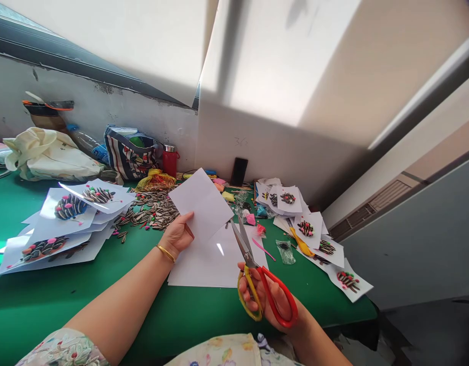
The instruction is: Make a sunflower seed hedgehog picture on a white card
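Observation:
A white sheet of paper is raised off the table, pinched at its lower left edge by my left hand. My right hand grips scissors by the handles, one yellow and one red. Their blades point up and away, slightly parted, close to the paper's right corner. Below lie more white sheets, flat on the table and partly covered by the raised paper. Several striped sunflower seeds are heaped just beyond my left hand.
Papers with seed-and-clay decorations lie in a left pile and a right pile on the green table. Behind stand a phone, a red bottle, a striped bag and a cream bag. Coloured clay lies near the middle.

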`<state>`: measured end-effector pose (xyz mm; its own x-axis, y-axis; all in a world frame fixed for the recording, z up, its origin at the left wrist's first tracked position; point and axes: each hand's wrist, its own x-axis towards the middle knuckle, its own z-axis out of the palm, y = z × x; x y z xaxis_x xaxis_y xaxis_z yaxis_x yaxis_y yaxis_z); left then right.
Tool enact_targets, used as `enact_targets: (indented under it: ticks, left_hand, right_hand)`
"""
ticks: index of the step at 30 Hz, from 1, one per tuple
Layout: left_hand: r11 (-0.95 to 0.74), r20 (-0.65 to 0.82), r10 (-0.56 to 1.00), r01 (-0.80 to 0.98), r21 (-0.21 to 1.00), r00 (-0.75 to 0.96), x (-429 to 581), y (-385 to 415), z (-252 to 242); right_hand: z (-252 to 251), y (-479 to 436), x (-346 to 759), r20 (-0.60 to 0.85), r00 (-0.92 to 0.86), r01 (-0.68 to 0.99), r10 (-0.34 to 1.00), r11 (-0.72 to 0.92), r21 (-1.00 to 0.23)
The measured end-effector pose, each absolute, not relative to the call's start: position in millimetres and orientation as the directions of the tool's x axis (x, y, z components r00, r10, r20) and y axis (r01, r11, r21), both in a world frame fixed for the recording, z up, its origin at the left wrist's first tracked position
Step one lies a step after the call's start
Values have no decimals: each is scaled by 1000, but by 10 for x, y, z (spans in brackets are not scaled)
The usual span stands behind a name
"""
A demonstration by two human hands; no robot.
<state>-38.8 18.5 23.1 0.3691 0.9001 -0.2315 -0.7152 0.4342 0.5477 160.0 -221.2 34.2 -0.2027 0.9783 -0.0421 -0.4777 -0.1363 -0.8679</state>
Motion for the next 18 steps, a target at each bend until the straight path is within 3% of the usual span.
enact_targets:
  ticks: [9,18]
  left_hand:
    - [434,-146,880,-638,636,453,-352,135,183]
    - [375,-124,909,-647,664,399,-324,134,177]
  right_hand:
    - [378,-2118,1558,-26,-218,-609,976,-157,-778]
    - [412,-2078,1529,-21,-208,-753,978,-174,-634]
